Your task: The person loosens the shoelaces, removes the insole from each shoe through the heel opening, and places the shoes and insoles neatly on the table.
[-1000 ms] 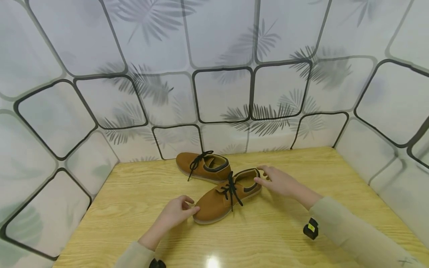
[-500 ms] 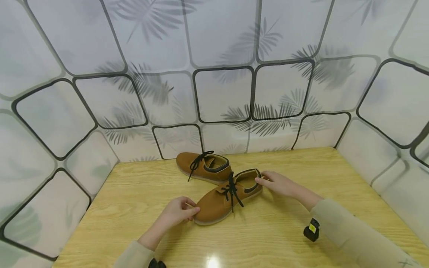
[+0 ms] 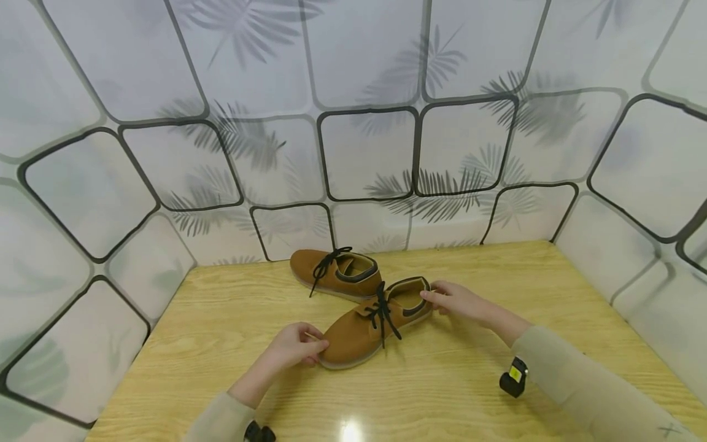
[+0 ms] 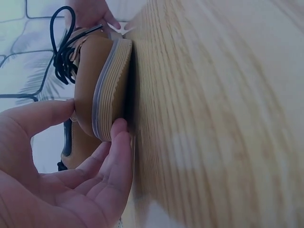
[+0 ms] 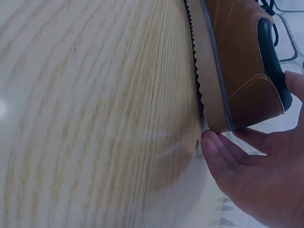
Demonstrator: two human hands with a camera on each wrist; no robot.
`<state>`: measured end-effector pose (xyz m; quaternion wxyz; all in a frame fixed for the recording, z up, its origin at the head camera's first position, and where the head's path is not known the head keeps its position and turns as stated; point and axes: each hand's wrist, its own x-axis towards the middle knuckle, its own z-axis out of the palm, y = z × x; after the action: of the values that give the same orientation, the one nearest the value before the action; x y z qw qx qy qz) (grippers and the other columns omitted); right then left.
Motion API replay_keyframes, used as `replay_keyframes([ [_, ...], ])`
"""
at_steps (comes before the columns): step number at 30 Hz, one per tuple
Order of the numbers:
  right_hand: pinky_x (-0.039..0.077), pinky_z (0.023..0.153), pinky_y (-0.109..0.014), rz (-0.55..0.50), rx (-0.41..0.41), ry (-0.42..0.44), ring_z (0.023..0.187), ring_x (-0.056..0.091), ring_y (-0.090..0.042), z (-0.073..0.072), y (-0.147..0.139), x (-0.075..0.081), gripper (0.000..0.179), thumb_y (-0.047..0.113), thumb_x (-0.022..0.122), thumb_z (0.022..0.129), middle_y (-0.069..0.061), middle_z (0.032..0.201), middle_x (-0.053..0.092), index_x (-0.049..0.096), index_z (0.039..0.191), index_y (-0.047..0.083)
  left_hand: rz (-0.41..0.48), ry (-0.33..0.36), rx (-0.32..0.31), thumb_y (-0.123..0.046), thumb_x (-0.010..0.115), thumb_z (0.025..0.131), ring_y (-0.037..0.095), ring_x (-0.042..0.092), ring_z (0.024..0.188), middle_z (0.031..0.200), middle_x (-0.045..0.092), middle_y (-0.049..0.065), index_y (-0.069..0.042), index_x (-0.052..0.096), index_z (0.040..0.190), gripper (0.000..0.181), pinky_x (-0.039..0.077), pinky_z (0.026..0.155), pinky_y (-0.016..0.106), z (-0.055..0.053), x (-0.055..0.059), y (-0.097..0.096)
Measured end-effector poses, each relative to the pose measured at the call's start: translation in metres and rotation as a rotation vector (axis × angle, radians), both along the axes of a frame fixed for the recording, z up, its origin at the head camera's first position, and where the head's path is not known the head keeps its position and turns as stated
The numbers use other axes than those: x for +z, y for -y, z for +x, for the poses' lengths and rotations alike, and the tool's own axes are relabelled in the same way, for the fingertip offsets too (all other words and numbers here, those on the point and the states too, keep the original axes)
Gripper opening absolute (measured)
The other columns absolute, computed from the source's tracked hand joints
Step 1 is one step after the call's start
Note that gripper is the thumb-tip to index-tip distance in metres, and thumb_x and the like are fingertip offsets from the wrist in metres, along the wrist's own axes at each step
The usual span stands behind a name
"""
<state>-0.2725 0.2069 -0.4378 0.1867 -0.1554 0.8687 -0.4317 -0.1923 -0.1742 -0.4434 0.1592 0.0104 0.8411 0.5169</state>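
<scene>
A brown lace-up shoe (image 3: 349, 339) with black laces and a ridged pale sole lies at a slant on the table, toe toward the left. Its toe is pinched by my left hand (image 3: 289, 347): in the left wrist view the thumb is on the upper and the fingertips (image 4: 119, 127) are at the sole's edge. At the heel, my right hand (image 3: 461, 304) holds the same shoe, thumb at the dark padded collar (image 5: 274, 61), fingers (image 5: 216, 149) low by the heel's sole. Just behind lies a second matching shoe (image 3: 312, 269), its heel partly hidden by the front one.
The wooden table (image 3: 221, 313) stretches out around both shoes, with bare wood in front and to either side. A pale patterned wall covering (image 3: 364, 153) encloses the back and sides. Dark wrist devices (image 3: 513, 377) sit under the sleeves.
My right hand has come down and closed on the heel of the front shoe. The left fingers have settled more firmly on its toe. Both shoes stay where they were.
</scene>
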Motion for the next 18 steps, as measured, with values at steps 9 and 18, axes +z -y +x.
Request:
replay_keyframes([
  [9,0.058,0.105,-0.049,-0.070,-0.054,0.089,0.128,0.062,-0.046,0.0033,0.0011,0.0038,0.079,0.038,0.055,0.109,-0.039,0.148,0.051,0.029,0.156,-0.019,0.062,0.023,0.007,-0.006,0.075,0.094,0.012,0.070,0.071,0.096,0.074,0.016,0.013,0.066,0.120,0.033,0.063,0.070,0.031,-0.0018,0.0002,0.0037],
  [18,0.058,0.103,-0.048,-0.101,-0.108,0.168,0.125,0.064,-0.044,0.0100,0.0023,0.0073,0.077,0.031,0.059,0.107,-0.040,0.148,0.051,0.028,0.156,-0.020,0.058,0.031,0.035,-0.004,0.075,0.094,0.012,0.069,0.072,0.099,0.074,0.017,0.013,0.067,0.122,0.034,0.063,0.073,0.030,-0.0046,0.0005,0.0067],
])
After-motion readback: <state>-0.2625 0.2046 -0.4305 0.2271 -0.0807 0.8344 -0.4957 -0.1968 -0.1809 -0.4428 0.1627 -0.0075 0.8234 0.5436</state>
